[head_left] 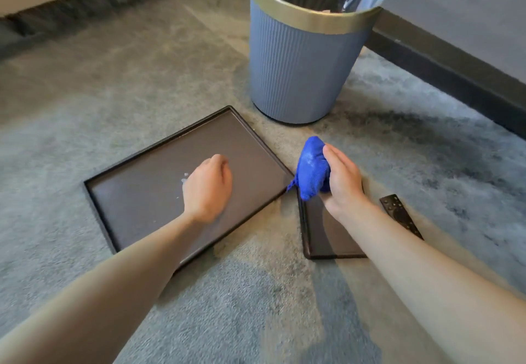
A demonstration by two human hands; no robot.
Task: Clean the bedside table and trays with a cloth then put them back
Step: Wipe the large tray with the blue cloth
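A large dark brown tray [136, 192] lies on the carpet with small white specks near its middle. My left hand [207, 187] hovers over it with fingers curled under; whether it holds anything is hidden. A smaller dark tray [321, 232] lies to the right, partly under my right forearm. My right hand [341, 181] grips a bunched blue cloth [311, 170] above the small tray's far end.
A blue ribbed waste bin [301, 64] with a gold rim and clear liner stands just behind the trays. A black remote control [401, 217] lies right of the small tray. A dark furniture base runs along the right; grey carpet surrounds everything.
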